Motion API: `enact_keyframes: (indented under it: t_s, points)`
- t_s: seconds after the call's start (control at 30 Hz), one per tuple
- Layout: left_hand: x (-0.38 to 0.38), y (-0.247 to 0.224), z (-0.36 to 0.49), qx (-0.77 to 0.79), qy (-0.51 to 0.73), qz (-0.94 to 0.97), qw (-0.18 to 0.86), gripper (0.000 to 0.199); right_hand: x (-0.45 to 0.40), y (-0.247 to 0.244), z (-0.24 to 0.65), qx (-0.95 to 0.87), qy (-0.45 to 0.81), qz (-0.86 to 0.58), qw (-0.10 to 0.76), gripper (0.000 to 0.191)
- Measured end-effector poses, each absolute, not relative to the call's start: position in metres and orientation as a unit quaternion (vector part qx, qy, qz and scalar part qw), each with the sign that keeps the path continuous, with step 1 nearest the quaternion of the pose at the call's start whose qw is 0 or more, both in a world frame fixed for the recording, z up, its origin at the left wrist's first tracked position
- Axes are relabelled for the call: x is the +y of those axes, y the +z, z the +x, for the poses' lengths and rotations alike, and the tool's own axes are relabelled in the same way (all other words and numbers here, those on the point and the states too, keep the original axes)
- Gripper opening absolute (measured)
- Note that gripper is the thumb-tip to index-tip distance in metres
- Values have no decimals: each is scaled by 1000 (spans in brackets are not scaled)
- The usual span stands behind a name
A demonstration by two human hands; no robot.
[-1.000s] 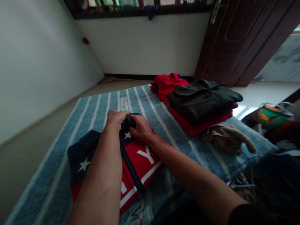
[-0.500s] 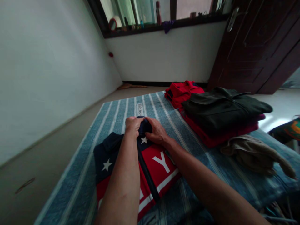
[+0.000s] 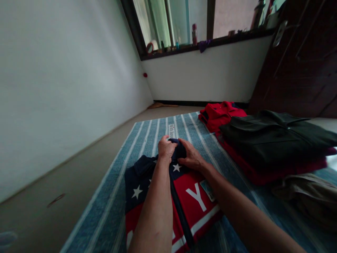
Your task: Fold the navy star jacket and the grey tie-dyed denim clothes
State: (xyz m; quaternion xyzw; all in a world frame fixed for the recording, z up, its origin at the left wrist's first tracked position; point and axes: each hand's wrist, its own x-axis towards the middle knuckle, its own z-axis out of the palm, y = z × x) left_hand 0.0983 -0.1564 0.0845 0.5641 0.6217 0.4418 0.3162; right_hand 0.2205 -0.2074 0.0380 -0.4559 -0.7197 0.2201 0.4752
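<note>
The jacket point(image 3: 184, 184), navy at the top and red below, with white stars and a large white Y, lies front up on the striped bedcover point(image 3: 142, 135), right in front of the person. Both hands are at its navy collar point(image 3: 180, 150). The left hand point(image 3: 166, 149) pinches the collar's left edge between thumb and fingers; the right hand point(image 3: 194, 159) curves round the other side, thumb low near a star and fingers over the top, apparently gripping the cloth lightly. The step in hand looks to be straightening and shaping the collar, with the body of the jacket already lying fairly flat. From here, the next move seems to call for keeping both sides of the collar level and easing the grip gently, so the cloth does not spring up or drag the dark zip point(image 3: 181, 214) askew. A small tag point(image 3: 207, 190) lies on the red part beside the right forearm and should be kept from catching. Well apart, to the right, a dark jacket point(image 3: 273, 140) tops a pile of red clothes point(image 3: 259, 174), with another red garment point(image 3: 221, 114) just behind.
</note>
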Motion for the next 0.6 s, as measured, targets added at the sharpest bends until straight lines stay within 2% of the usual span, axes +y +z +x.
enact_keyframes:
  t_s: [0.3, 0.6]
  points:
    - [-165, 87, 97, 606, 416, 614, 288, 80, -195, 54, 228, -751, 243, -433, 437, 95]
    - [-177, 94, 102, 595, 361, 683, 221, 79, -193, 38, 228, -736, 264, -430, 451, 91]
